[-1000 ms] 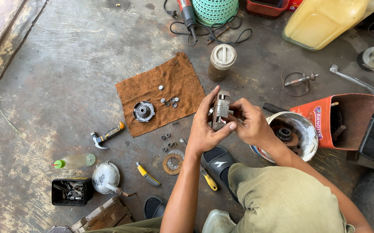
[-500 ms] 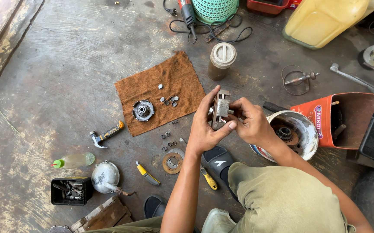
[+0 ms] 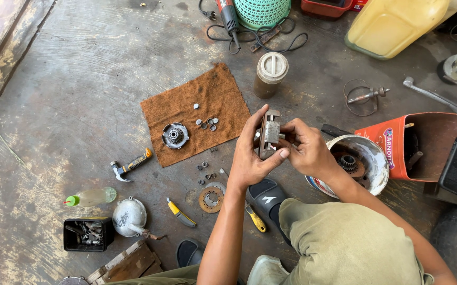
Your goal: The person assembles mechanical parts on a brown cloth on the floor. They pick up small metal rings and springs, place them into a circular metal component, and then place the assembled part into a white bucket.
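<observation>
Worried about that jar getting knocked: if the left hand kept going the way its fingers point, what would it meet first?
Likely the brown jar with the white lid; the left hand points up-image toward it, though height above the floor is unclear.

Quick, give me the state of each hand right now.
Left hand: grip closed around the small metal part, thumb on its lower edge.
Right hand: grip closed on the same metal part, fingers pinching its right side.

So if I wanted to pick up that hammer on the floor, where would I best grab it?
Probably by the orange-and-black handle of the hammer, coming from above: it lies flat on the floor with clear space around it, its metal head at the left end.
</observation>
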